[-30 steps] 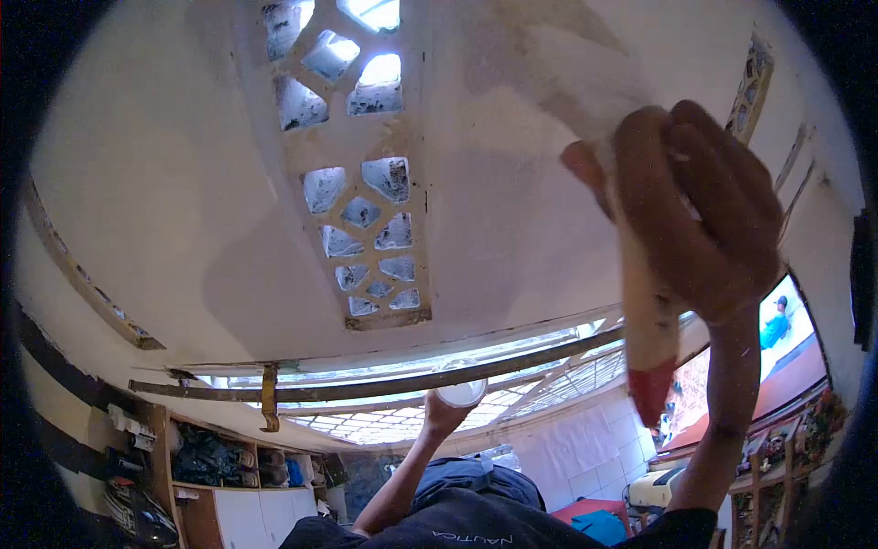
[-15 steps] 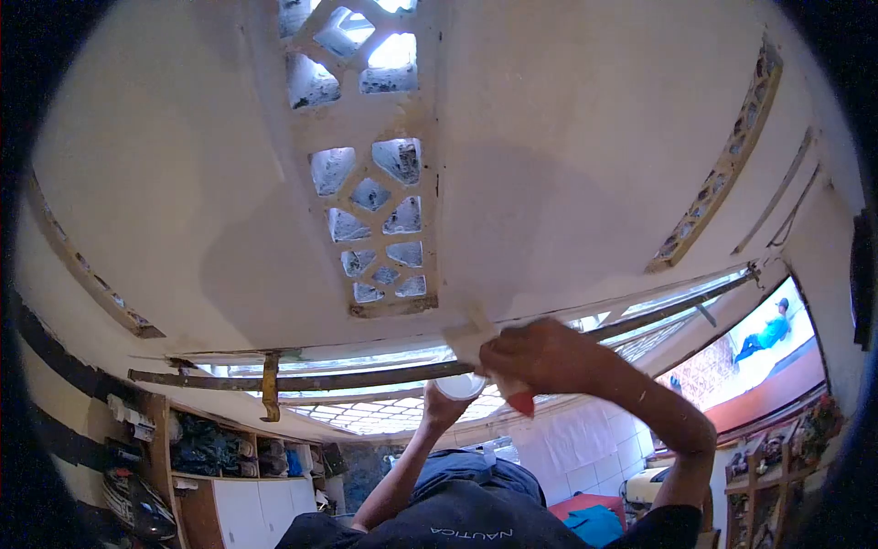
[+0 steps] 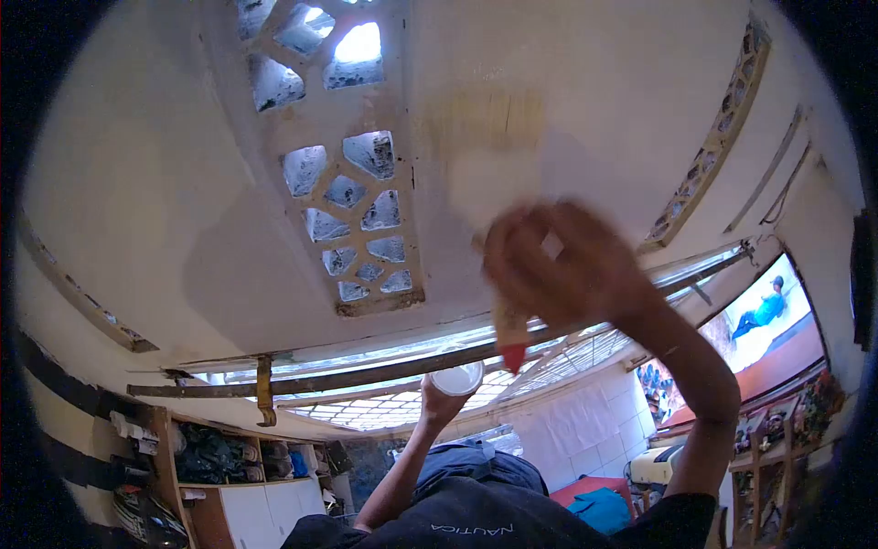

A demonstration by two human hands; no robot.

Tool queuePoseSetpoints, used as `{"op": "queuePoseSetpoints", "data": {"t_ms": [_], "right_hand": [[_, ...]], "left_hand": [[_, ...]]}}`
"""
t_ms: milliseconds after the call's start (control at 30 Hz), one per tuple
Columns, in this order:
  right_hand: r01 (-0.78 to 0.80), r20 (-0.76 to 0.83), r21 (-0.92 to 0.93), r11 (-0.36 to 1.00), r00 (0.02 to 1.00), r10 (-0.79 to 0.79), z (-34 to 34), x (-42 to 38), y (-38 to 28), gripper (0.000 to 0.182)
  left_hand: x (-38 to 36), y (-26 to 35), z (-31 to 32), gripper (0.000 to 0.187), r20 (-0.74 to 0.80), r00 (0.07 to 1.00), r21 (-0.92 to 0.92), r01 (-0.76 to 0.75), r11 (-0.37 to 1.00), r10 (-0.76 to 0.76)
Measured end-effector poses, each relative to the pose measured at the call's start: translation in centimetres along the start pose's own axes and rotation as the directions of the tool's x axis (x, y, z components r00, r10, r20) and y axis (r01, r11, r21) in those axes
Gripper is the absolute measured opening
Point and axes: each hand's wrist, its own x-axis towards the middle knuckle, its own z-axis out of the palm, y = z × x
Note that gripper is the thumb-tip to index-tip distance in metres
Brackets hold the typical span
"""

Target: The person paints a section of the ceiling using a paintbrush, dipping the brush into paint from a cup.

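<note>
My right hand (image 3: pixel 562 265), blurred by motion, is closed around the handle of a wide paintbrush (image 3: pixel 489 178). The brush's pale bristles point up and overlap the off-white wall (image 3: pixel 585 119), right of the vent blocks; its red handle end hangs below my fingers. Lower down, my left hand (image 3: pixel 444 404) grips a white cup (image 3: pixel 457 377) with its round opening facing me. White shows inside the cup, which is close under the metal bar along the window.
Patterned vent blocks (image 3: pixel 355 220) run up the wall. A rusty metal bar (image 3: pixel 366 384) crosses before the grilled window (image 3: pixel 366 412). At the right is a lit screen (image 3: pixel 759 320) beside a wooden shelf (image 3: pixel 764 476); shelves with dark bundles (image 3: pixel 215 453) stand at the left.
My right hand has risen from beside the cup, carrying the paintbrush up over the wall. The left hand and cup stay at nearly the same place, and the view has shifted slightly.
</note>
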Motion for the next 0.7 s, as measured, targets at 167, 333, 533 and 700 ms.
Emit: {"op": "queuePoseSetpoints", "data": {"t_ms": [167,333,533,700], "right_hand": [[-0.219,0.224,0.62,0.753,0.97,0.098,-0.2,-4.6,-9.2,0.033],[-0.615,0.652,0.751,0.239,0.748,-0.124,0.1,-5.2,-9.7,0.039],[-0.369,0.31,0.687,0.626,0.928,0.207,-1.5,-1.1,-0.5,0.038],[-0.157,-0.366,0.048,0.986,0.916,0.164,-2.3,2.2,2.8,0.04]], "left_hand": [[-0.5,0.3,-0.7,0.041,-0.044,0.999,-0.164,0.001,0.986,-0.008],[-0.2,0.5,-1.2,0.028,-0.034,0.999,-0.047,0.02,0.999,-0.022],[0.5,-0.3,-0.8,0.045,-0.038,0.999,-0.143,0.0,0.99,-0.006],[0.0,-0.6,-0.6,0.052,-0.059,0.998,-0.191,0.026,0.981,-0.038]]}}
